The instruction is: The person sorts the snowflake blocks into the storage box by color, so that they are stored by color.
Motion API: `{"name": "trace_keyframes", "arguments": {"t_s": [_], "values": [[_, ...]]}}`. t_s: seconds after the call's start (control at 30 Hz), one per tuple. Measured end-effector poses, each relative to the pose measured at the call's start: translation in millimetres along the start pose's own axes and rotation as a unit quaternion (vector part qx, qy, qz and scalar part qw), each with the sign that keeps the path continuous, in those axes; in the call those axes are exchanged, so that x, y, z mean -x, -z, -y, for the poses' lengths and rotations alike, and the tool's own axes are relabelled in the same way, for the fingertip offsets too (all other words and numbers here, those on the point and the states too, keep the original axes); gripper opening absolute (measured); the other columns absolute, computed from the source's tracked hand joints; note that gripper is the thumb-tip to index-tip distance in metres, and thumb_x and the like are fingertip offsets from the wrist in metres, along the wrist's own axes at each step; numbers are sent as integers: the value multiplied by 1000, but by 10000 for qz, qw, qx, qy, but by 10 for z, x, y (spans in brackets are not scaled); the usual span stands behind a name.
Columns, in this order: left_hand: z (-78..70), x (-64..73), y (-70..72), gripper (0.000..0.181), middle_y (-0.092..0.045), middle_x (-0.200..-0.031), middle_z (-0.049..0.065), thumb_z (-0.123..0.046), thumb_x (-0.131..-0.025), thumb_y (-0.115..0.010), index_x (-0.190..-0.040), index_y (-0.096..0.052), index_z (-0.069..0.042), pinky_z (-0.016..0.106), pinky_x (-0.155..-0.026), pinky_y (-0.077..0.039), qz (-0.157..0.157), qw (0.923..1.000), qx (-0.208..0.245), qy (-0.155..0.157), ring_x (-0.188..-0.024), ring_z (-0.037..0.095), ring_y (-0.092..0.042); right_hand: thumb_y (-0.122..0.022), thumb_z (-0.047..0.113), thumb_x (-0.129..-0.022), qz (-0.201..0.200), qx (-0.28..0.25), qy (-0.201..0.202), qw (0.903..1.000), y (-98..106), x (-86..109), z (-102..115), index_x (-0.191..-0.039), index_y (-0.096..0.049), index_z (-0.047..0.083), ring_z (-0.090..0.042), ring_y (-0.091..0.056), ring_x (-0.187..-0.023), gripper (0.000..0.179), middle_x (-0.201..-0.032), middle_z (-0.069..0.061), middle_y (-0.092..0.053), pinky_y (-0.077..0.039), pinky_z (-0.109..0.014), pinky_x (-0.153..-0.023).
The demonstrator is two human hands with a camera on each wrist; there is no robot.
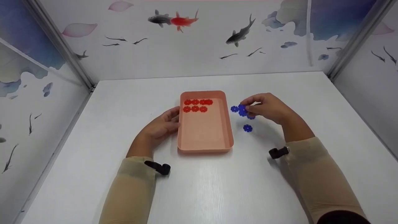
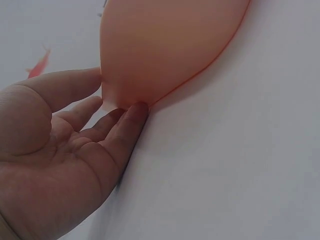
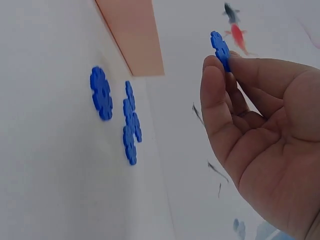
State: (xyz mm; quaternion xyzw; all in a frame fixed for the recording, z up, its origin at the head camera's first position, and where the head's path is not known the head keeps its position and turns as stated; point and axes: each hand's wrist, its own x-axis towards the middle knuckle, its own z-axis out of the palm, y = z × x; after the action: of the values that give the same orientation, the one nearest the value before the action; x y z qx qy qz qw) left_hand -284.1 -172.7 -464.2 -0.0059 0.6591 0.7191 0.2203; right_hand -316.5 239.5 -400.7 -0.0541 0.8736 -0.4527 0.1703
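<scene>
My right hand pinches a blue snowflake disc between thumb and fingertips, lifted above the table. Below it, several more blue snowflake discs lie on the table; one blue disc sits apart, nearer the front. The pink tray stands left of them. Inside its far-left part, several red snowflake discs lie in two rows, with some overlapping at the right end of the far row. My left hand rests against the tray's left outer wall, fingertips and thumb touching it, as the left wrist view shows.
The white table is bounded by a back wall and side panels printed with fish and leaves. Black wrist straps stick out from both sleeves.
</scene>
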Motion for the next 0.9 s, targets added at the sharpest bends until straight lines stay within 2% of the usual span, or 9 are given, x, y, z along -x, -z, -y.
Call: {"name": "trace_keyframes", "arguments": {"t_s": [0.17,0.37,0.53,0.67,0.9], "values": [[15,-6,10,82,-38,-173,-6,-1,-96,-75,-166,-39,-23,39,-127,-44,47,10000,63,-56,-160,16,-39,-66,18,-106,89,-150,208,9996,-210,-22,258,-128,-77,21,-31,-74,-114,24,-128,-9,-74,-59,-51,-110],[13,-16,6,82,-41,-171,-8,-7,-95,-79,-165,-42,-28,38,-126,-45,-74,9999,-99,5,-160,15,-39,-67,20,-106,62,-124,493,9987,-435,-157,607,-125,-77,24,-31,-74,-115,22,-125,-4,-73,-63,-42,-103],[14,-15,2,80,-41,-171,-8,-7,-94,-80,-163,-44,-29,38,-125,-45,-91,9999,-77,30,-159,15,-40,-67,19,-106,142,-664,628,9957,-619,-383,837,-124,-76,22,-28,-73,-118,21,-124,-5,-73,-62,-36,-102],[3,-15,2,80,-42,-171,-9,-10,-95,-81,-163,-44,-30,38,-125,-46,-107,9998,-147,65,-159,15,-41,-69,21,-106,203,-979,564,9934,-771,-570,949,-127,-75,21,-25,-72,-117,23,-126,-4,-73,-62,-38,-105],[-4,-20,-4,82,-40,-172,-8,-11,-96,-80,-165,-40,-28,38,-125,-46,-21,9996,-261,52,-160,16,-40,-70,23,-105,276,-1330,523,9894,-1005,-877,1001,-129,-74,18,-31,-70,-121,25,-126,-6,-72,-57,-49,-114]]}}
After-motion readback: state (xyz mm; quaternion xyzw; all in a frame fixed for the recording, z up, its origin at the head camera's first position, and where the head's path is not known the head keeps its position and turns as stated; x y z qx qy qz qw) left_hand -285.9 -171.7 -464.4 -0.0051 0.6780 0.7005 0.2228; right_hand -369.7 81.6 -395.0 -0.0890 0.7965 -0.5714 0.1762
